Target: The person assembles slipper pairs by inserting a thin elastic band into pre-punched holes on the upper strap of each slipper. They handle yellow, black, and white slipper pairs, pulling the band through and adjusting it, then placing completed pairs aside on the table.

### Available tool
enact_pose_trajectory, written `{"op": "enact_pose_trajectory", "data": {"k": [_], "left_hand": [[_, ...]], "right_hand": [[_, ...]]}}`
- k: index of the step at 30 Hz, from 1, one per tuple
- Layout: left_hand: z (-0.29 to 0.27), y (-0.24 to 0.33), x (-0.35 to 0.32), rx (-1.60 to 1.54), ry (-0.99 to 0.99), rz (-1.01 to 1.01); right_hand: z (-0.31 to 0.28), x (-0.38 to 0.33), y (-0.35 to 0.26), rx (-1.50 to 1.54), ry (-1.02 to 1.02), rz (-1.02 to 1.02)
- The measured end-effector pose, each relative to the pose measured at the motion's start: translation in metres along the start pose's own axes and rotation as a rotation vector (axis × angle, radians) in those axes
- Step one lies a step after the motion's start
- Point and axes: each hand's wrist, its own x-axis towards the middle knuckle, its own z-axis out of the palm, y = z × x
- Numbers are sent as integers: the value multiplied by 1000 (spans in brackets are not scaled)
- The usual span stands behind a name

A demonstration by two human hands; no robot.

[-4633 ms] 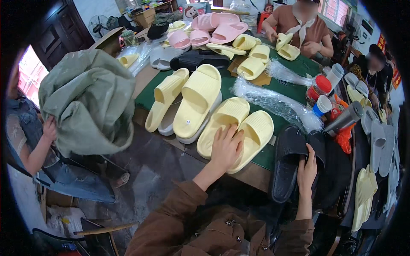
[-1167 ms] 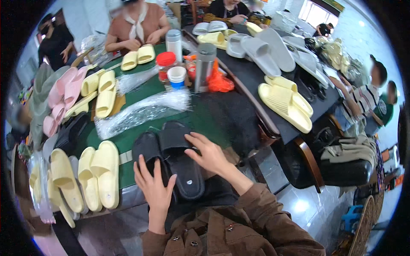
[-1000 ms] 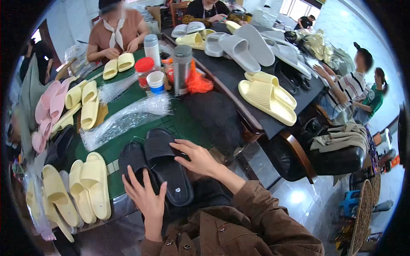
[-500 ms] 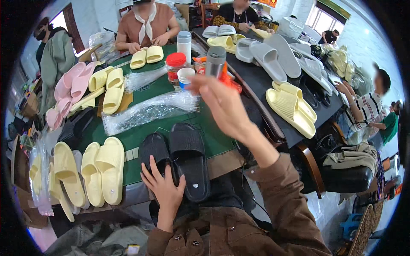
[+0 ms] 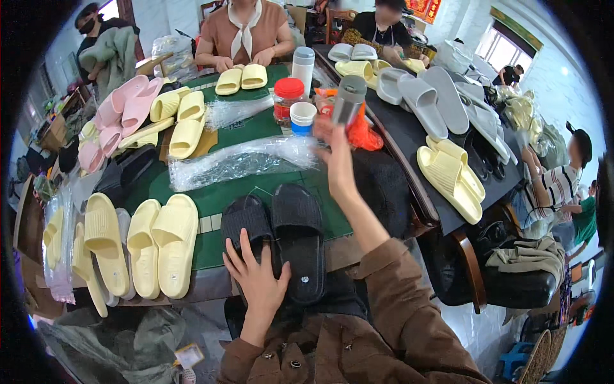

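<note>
A pair of black slide sandals (image 5: pixel 297 256) lies at the near edge of the table, toes pointing away from me. My left hand (image 5: pixel 259 278) rests on the left sandal with its fingers spread, and the thumb reaches toward the right one. A thin clear strand loops up near the toes. Farther right, my right hand (image 5: pixel 338 157) is stretched out over the table beside a grey metallic tumbler (image 5: pixel 349 99). Its fingers are smeared by motion, so I cannot tell whether they touch the tumbler. A blue and white paper cup (image 5: pixel 302 118) stands just left of these fingers.
Cream slides (image 5: pixel 176 246) stand on the near left, pink slides (image 5: pixel 131 105) behind them. Clear plastic bags (image 5: pixel 236 163) lie on the green mat. Near the cup are a red-lidded jar (image 5: pixel 289 99) and white bottle (image 5: pixel 303 64). Grey slides (image 5: pixel 422 105) cover the right table; several people work around.
My right hand has swung back and down, closer to the tumbler's base. The whole view has shifted slightly. My left hand stays on the left black sandal.
</note>
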Motion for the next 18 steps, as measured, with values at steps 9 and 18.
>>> {"op": "enact_pose_trajectory", "data": {"k": [9, 18], "left_hand": [[-3, 0, 0, -9, -26, -23], [3, 2, 1, 12, -4, 28]], "right_hand": [[-31, -12, 109, -320, 107, 98], [-50, 29, 139, -547, 11, 146]]}}
